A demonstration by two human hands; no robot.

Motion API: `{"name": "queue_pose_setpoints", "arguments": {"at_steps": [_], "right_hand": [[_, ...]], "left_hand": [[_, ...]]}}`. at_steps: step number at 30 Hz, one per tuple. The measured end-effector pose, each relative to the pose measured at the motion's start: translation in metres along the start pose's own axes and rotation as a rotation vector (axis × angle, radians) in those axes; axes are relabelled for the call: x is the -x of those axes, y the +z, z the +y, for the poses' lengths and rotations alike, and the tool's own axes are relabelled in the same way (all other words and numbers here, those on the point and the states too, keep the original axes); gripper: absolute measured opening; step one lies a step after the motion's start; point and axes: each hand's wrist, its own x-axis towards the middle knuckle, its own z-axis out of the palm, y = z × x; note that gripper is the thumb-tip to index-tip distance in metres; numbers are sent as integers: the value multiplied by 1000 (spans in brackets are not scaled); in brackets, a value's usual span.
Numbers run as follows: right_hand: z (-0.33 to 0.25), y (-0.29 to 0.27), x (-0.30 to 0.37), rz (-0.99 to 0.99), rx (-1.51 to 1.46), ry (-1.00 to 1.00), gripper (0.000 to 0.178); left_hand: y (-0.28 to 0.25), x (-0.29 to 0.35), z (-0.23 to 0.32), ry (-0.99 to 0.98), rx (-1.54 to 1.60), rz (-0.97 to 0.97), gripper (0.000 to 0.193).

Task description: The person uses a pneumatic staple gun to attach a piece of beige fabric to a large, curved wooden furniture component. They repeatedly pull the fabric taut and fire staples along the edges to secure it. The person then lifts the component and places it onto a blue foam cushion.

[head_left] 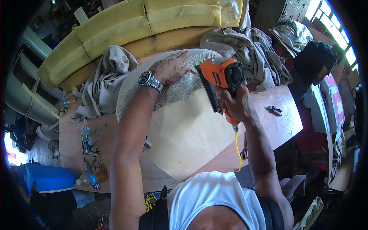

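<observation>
I'm pressing my spread left hand (170,69) on soft, limp fabric (180,86); right hand (237,103) is gripping the hefty, rigid stapler (222,74) by its handle.

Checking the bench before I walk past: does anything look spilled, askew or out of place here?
A plastic bottle of orange-brown liquid lies on its side at the workbench edge, among scattered small tools. Nothing looks spilled. Beige cloth lies bunched in heaps.

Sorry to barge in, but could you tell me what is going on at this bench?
A person presses the left hand flat on grey woven fabric folded over a plywood panel. The right hand holds an orange staple gun by its grip, nose at the fabric's edge. Pliers lie on the workbench nearby.
</observation>
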Motion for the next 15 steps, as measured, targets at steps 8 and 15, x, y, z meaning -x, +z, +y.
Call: {"name": "queue_pose_setpoints", "arguments": {"at_steps": [8,15], "right_hand": [[-6,6,-23,-67,118,-17,52],[-3,8,-19,-48,71,-87,47]], "left_hand": [[2,1,-6,7,33,3,88],[-20,6,-23,66,451,-44,86]]}}
